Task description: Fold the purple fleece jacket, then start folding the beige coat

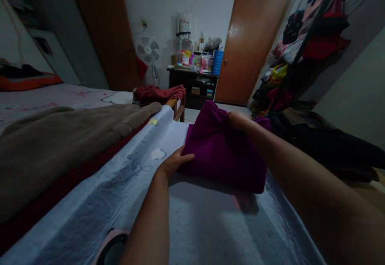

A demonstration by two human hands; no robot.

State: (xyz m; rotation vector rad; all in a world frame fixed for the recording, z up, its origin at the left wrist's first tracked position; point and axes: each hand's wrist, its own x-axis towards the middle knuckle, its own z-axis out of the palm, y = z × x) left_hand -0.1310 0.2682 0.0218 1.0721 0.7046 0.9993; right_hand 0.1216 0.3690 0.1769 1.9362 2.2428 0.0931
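Observation:
A folded purple cloth [228,156] lies on the pale blue patterned bed sheet [192,225], its far side lifted and bunched. My right hand [239,120] is closed on that raised far edge. At the cloth's near left side is my left hand [177,160], thumb on top and the other fingers tucked out of sight at the edge. Whether the cloth is a garment or a small blanket cannot be made out.
On the left lies a thick brown blanket [66,132]. Dark clothes [325,140] are heaped at the right. A pink object with a round dark face [112,249] is beside my left forearm. Beyond the bed stand a fan [148,50] and a dark cabinet [180,82].

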